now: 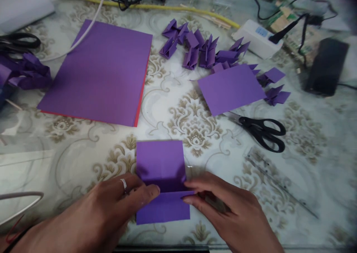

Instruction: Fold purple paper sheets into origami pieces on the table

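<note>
Fingers (202,184) of right hand (237,208) and left hand (108,202) hold purple sheet (160,160) at fold; likely light, easily creased, best gripped along edges.

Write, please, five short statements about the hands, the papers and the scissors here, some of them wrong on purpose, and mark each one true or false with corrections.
1. The left hand and the right hand both touch the creased purple paper. True.
2. The ring is worn on the right hand. False: the ring is on the left hand.
3. Red shows along edges beneath the large purple sheet. True.
4. The scissors nearest the right hand are yellow-handled. False: those scissors are black-handled.
5. Several folded purple pieces lie beyond the small purple sheet. True.
</note>
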`<state>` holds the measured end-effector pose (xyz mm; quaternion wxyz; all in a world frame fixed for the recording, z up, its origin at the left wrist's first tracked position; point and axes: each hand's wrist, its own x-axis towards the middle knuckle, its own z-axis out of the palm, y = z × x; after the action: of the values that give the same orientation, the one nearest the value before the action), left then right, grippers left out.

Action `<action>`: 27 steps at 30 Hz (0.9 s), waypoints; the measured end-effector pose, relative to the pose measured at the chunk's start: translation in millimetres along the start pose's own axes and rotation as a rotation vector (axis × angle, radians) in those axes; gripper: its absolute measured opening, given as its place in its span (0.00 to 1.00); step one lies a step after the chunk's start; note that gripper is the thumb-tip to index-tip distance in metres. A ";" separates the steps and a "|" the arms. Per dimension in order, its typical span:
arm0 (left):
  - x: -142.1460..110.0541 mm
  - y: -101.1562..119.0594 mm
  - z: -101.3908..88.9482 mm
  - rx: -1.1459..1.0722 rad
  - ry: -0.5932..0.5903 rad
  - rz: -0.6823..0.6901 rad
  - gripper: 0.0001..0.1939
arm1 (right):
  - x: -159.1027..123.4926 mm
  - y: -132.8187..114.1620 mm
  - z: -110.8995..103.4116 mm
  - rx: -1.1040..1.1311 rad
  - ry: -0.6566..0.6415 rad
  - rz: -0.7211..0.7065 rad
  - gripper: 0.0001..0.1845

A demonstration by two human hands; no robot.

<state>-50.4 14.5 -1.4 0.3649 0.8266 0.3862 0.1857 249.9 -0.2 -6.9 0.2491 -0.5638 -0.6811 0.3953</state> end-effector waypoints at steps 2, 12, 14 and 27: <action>4.7 -0.6 0.0 -0.055 -0.029 0.012 0.29 | -0.6 0.6 -0.6 -0.022 0.002 0.016 0.14; 11.8 1.0 6.7 -0.015 0.021 -0.008 0.18 | 3.5 -7.4 9.2 -0.116 0.053 0.103 0.03; 15.1 2.2 5.7 -0.038 -0.004 -0.021 0.20 | 4.5 -8.6 10.8 -0.138 0.065 0.093 0.05; -8.4 -2.2 12.8 0.037 -0.020 -0.132 0.27 | 7.0 -11.3 6.0 -0.135 -0.034 0.015 0.11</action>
<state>-49.3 3.1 -11.8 0.3647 0.8077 0.4397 0.1457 237.2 4.5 -1.8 0.1960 -0.5775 -0.7061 0.3598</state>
